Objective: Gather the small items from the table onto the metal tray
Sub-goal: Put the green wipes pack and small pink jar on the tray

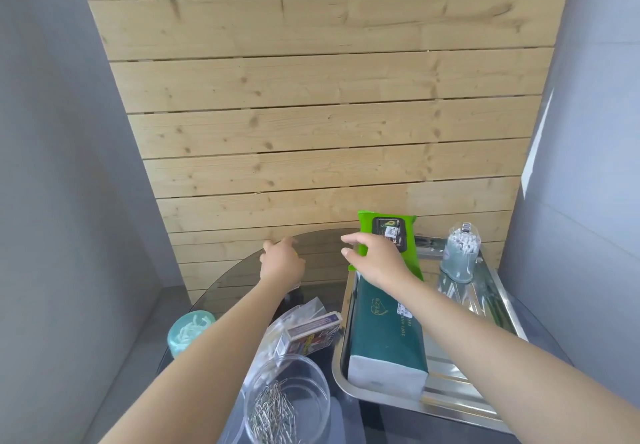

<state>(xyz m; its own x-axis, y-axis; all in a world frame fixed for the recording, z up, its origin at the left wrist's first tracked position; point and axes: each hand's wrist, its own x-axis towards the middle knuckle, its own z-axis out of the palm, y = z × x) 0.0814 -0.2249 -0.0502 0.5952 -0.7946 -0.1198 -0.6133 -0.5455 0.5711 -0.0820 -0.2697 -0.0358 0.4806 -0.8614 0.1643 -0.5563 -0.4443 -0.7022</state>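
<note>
Green plastic film crinkles under the right hand (377,260), whose fingers are spread loosely at the near edge of the wet-wipe pack (389,236); whether they pinch it or merely touch it I cannot tell. The pack stands tilted at the far end of the metal tray (450,405), leaning above the dark green tissue pack (388,333) that lies lengthwise in the tray. The left hand (282,260) reaches over the far part of the glass table (239,277) with its fingers curled away from view, so its grasp is also unclear; a fleck of yellow shows by the knuckles, too small to name.

Still on the table, near the left forearm, sit the clear round dish of paper clips (287,398), a small printed box (311,334) on a clear plastic bag (301,312), and a teal tub (188,333).

The dish likely handles worst: light, rigid, smooth-sided, with loose clips that will spill if tipped, so I would take it by opposite sides of the rim and keep it level. The box looks stiff and easy to pinch across its narrow faces. A clear swab jar (460,256) already stands in the tray's far corner.
</note>
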